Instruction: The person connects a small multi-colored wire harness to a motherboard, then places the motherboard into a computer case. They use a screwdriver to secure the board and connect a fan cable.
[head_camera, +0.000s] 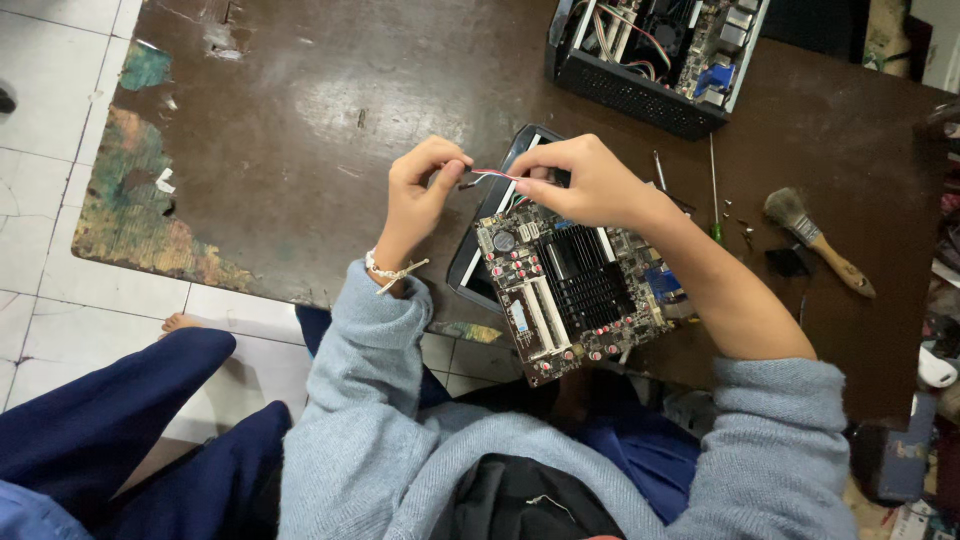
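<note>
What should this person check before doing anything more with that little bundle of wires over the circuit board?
1. Both hands on the wires: ok, left hand and right hand pinch them.
2. Wire end plugged in: cannot tell, fingers hide it.
3. Circuit board fully supported: not ok, it overhangs the table edge.
4. Screwdriver within reach: ok.
5. Brush clear of the board: ok.

Soft overhead light, pale glare on the table, sharp focus.
</note>
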